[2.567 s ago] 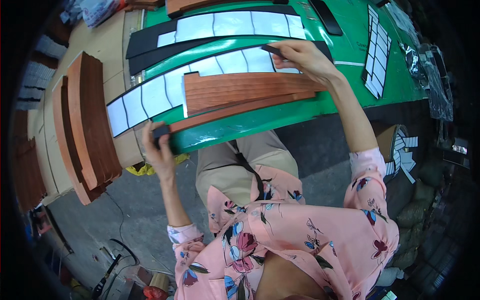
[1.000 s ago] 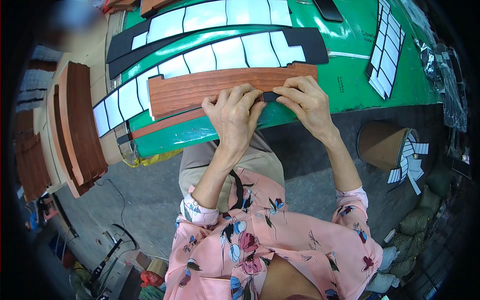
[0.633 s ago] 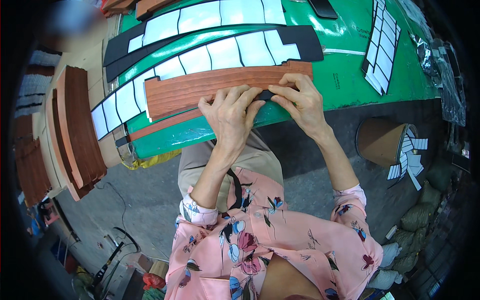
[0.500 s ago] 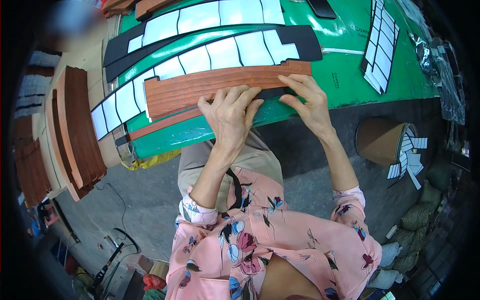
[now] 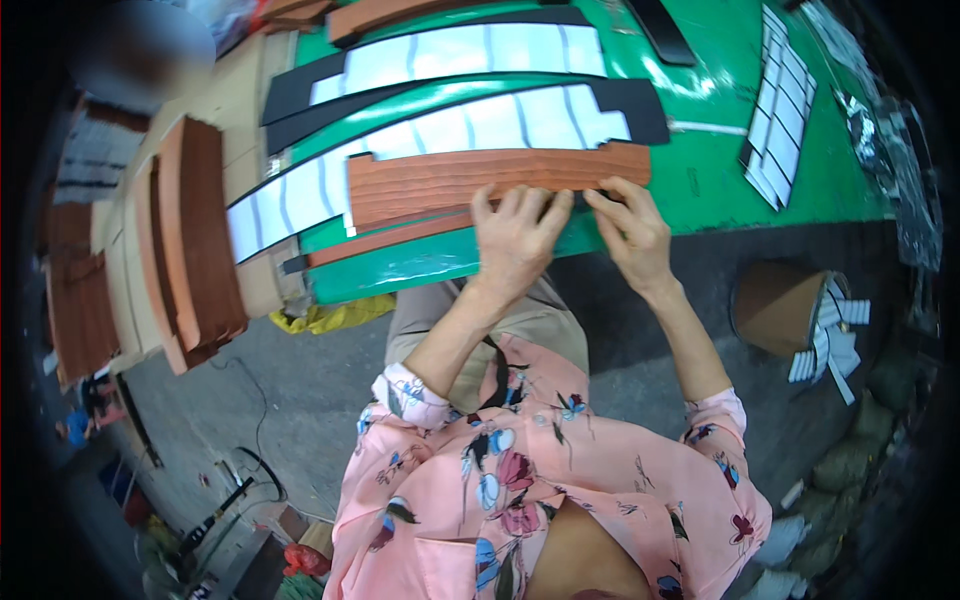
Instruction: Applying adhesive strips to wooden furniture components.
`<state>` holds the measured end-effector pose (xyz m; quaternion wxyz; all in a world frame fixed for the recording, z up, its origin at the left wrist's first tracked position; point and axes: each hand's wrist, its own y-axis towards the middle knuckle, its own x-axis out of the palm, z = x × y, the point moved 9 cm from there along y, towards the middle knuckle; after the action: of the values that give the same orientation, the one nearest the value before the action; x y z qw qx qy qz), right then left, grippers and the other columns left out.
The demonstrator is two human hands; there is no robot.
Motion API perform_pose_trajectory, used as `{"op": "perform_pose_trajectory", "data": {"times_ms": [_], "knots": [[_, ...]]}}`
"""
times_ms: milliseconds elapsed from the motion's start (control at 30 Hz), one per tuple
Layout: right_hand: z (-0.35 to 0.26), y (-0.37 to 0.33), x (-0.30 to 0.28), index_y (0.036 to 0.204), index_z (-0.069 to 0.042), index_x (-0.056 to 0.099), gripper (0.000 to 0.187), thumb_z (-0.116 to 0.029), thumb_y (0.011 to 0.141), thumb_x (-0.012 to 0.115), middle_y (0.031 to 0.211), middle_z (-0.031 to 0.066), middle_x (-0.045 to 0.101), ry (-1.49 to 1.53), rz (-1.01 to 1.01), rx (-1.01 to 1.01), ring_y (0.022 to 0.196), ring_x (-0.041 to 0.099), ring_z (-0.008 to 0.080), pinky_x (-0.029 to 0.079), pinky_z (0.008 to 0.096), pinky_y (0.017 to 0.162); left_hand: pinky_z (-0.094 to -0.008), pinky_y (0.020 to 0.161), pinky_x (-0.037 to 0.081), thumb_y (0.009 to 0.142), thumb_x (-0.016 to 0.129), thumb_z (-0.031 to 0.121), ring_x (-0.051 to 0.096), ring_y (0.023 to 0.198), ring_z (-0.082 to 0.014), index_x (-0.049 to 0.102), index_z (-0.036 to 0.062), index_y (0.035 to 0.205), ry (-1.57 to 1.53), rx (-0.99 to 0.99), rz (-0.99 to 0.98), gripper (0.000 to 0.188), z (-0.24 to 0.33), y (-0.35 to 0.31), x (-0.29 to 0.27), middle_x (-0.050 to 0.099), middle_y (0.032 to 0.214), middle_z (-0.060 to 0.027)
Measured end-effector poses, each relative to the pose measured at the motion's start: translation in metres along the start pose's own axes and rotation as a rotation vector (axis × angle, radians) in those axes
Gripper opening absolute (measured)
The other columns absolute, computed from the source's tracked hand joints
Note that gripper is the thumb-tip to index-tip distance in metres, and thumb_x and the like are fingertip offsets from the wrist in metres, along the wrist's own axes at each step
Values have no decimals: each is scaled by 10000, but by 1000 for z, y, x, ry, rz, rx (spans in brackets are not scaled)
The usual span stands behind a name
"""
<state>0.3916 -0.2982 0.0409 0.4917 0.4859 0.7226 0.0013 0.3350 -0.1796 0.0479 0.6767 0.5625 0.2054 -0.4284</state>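
A long brown wood-grain strip point(image 5: 450, 180) with notched ends lies across the near part of the green table. My left hand point(image 5: 520, 238) has its fingertips on the strip's near edge, bent and closed on it. Just to the right, my right hand point(image 5: 637, 238) pinches that same edge between thumb and fingers. A bit of dark edge shows between the two hands. Under and behind the strip lies a black piece covered with white backing paper point(image 5: 440, 125). A narrow reddish-brown strip point(image 5: 390, 240) runs along the near side, partly behind my left hand.
Farther back is another white-backed black piece point(image 5: 470, 52). White-backed strips point(image 5: 782, 120) and a dark phone-like slab point(image 5: 660, 30) lie at the right. Brown wood-grain pieces point(image 5: 195, 230) are stacked at the left. A brown bin point(image 5: 780, 305) with white scraps stands on the floor.
My right hand has moved in closer to my left, from the strip's upper face down to its near edge. The whole view has shifted, with the table lying slightly farther right.
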Motion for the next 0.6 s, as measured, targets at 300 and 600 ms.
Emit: {"op": "perform_pose_trajectory", "data": {"times_ms": [300,600], "knots": [[53,-34,15,1203,-18,541,359,-81,858,615,1057,81,597,426,-88,564,929,583,140,481,257,783,-383,970,325,829,617,93,516,1076,-244,544,2,1160,118,-584,377,351,-124,-117,-142,568,1094,-113],[61,-36,1,1104,9,593,223,-68,895,577,1023,53,602,492,146,643,931,563,113,460,227,783,-357,750,456,858,593,97,576,898,-291,584,-21,1108,-84,-747,317,277,-183,-136,-159,562,957,-177]]}}
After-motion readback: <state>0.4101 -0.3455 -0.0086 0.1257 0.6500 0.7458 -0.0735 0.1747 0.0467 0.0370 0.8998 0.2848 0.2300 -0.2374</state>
